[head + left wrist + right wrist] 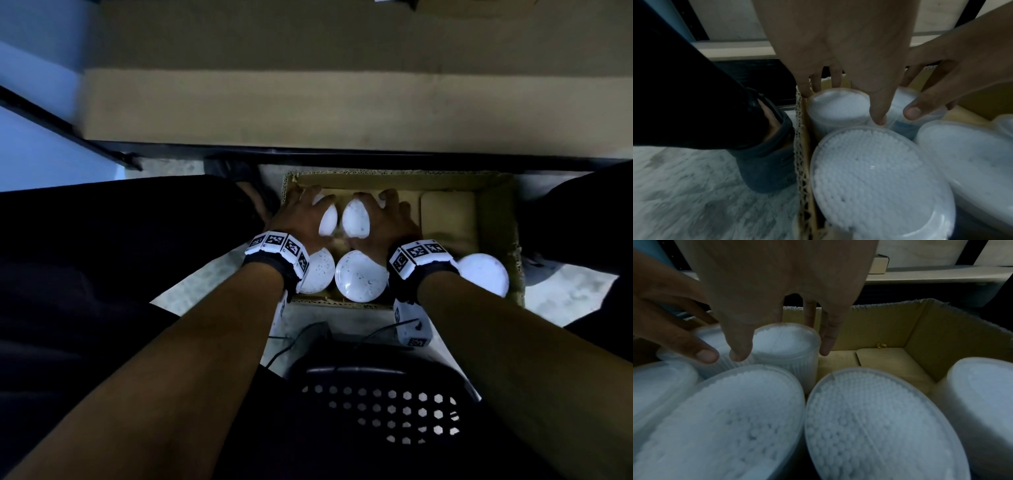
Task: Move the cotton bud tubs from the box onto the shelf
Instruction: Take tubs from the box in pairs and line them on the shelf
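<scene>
An open cardboard box (495, 219) on the floor holds several round clear tubs packed with white cotton buds. My left hand (308, 212) reaches down over the far-left tub (328, 221), fingers on its far side and thumb (878, 116) on its near side, gripping it. My right hand (380, 219) grips the neighbouring tub (356, 219) the same way, with its thumb (740, 352) on the left and its fingers (826, 345) on the right. In the near row stand three more tubs (317, 274) (361, 277) (484, 277). The shelf board (308, 113) lies beyond the box.
The box's far-right part shows bare cardboard bottom (448, 212). A black shelf frame rail (342, 156) runs just beyond the box. My dark-trousered legs flank the box, a foot in a sandal (766, 162) against its left wall. A black perforated stool (376, 411) is under me.
</scene>
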A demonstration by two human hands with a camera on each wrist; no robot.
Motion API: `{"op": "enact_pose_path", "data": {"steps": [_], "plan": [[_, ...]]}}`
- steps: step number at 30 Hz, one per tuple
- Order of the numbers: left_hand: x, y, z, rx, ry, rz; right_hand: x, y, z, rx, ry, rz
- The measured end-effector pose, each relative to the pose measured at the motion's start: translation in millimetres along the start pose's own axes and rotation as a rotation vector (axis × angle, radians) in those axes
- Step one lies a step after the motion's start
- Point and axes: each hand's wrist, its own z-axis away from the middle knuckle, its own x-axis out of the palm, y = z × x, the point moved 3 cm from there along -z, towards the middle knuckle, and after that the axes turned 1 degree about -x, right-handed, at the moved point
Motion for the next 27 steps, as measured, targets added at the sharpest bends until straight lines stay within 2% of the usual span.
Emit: {"op": "enact_pose_path", "data": {"steps": [11, 20, 27], "plan": [[-2, 0, 0, -0.006, 0.01, 0.027, 1, 3, -3, -0.004, 0.011, 0.026], [-23, 18, 9, 0.025, 0.005, 0.107, -26, 7, 14, -0.025, 0.051, -0.007], [-47, 39, 21, 0.138, 0.045, 0.18, -56, 16, 41, -0.034, 0.125, 0.015]]}}
